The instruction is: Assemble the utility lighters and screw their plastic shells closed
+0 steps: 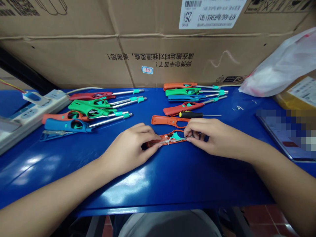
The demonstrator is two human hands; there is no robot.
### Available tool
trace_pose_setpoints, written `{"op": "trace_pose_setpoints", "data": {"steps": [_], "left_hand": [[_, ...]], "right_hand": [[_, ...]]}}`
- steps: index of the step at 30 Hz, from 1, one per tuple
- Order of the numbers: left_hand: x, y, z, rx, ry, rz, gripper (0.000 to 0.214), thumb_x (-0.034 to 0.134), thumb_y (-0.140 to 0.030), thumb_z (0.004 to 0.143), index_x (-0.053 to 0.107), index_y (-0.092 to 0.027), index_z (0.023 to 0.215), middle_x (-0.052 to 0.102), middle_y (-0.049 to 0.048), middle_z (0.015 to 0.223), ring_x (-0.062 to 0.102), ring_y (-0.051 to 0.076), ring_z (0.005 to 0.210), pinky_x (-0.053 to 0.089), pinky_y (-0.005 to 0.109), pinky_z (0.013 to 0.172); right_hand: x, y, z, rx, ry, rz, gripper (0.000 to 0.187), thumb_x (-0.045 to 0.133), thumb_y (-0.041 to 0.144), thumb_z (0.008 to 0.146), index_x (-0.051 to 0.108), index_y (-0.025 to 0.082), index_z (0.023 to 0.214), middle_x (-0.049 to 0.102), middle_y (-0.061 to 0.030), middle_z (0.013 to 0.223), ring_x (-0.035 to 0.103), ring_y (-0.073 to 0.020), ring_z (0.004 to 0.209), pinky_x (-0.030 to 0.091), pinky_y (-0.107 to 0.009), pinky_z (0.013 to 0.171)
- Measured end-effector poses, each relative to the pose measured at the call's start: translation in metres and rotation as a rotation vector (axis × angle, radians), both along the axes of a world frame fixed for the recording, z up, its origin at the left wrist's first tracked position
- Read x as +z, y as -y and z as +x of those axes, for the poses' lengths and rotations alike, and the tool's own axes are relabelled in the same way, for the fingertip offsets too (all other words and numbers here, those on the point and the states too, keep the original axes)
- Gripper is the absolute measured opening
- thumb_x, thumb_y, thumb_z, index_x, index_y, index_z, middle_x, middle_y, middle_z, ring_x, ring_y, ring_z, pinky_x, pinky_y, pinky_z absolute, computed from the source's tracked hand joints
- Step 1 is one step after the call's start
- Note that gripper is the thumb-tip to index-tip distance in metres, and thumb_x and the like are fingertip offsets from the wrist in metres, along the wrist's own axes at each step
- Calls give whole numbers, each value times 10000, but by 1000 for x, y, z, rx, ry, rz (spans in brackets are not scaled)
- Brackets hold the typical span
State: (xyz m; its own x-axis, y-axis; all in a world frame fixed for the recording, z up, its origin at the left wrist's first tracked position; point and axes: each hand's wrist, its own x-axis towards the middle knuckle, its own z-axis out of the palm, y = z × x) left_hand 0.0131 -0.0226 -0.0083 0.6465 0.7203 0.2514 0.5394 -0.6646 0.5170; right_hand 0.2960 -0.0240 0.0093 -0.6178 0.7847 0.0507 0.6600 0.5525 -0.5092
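Note:
An opened orange gas lighter [172,137] lies on the blue table, its inner parts showing: a teal trigger, a clear fuel tank and thin wires. My left hand [133,144] is closed on its handle end, thumb and fingers pinching the tank and shell. At the opposite end, my right hand [207,135] pinches with thumb and fingertips close to the wires; what sits in that pinch is mostly hidden. Just behind is the loose orange cover half [163,120]. A screwdriver [191,115] with a black and yellow handle rests behind my right hand.
Several assembled lighters lie at the left [67,125] and at the back right [184,107]. A power strip [32,112] runs along the left edge. Small screws [238,108], a plastic bag [278,65] and a phone-like device [286,138] are on the right. A cardboard box [86,56] stands behind.

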Motion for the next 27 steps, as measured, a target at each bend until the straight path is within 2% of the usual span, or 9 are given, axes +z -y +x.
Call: {"op": "trace_pose_setpoints", "data": {"steps": [5, 11, 14, 22, 27], "left_hand": [[0, 0, 0, 0, -4, 9, 182, 659, -279, 973, 800, -198, 1056, 750, 53, 959, 676, 201, 886, 568, 348, 792], [-2, 0, 0, 7, 11, 18, 180, 657, -273, 967, 783, -194, 1069, 732, 53, 988, 676, 197, 914, 572, 342, 806], [-1, 2, 1, 0, 4, 67, 209, 649, -277, 966, 766, -199, 1120, 695, 74, 1075, 654, 214, 974, 567, 372, 861], [-1, 8, 4, -156, -184, 181, 414, 590, -294, 998, 629, -273, 1409, 559, 123, 1418, 524, 305, 1258, 490, 512, 1047], [-4, 7, 6, -168, -224, 198, 426, 544, -332, 1026, 598, -282, 1446, 531, 130, 1467, 497, 316, 1297, 484, 528, 1059]], "right_hand": [[0, 0, 2, 15, 47, 5, 67, 591, 206, 935, 643, 222, 896, 657, -7, 910, 580, -140, 740, 424, -282, 643], [-1, -1, 2, 13, 23, 30, 176, 527, 248, 983, 662, 204, 878, 654, -31, 957, 613, -149, 791, 456, -295, 710], [-2, -1, 1, 14, 19, 31, 177, 531, 236, 979, 666, 203, 867, 656, -27, 953, 619, -145, 794, 462, -293, 727], [-5, 0, -2, -44, -22, 4, 169, 552, 229, 965, 659, 202, 837, 616, -18, 921, 573, -115, 725, 444, -259, 646], [-6, 1, -3, -61, -15, -14, 165, 563, 237, 956, 666, 205, 831, 613, -20, 922, 575, -124, 735, 442, -269, 642]]}}
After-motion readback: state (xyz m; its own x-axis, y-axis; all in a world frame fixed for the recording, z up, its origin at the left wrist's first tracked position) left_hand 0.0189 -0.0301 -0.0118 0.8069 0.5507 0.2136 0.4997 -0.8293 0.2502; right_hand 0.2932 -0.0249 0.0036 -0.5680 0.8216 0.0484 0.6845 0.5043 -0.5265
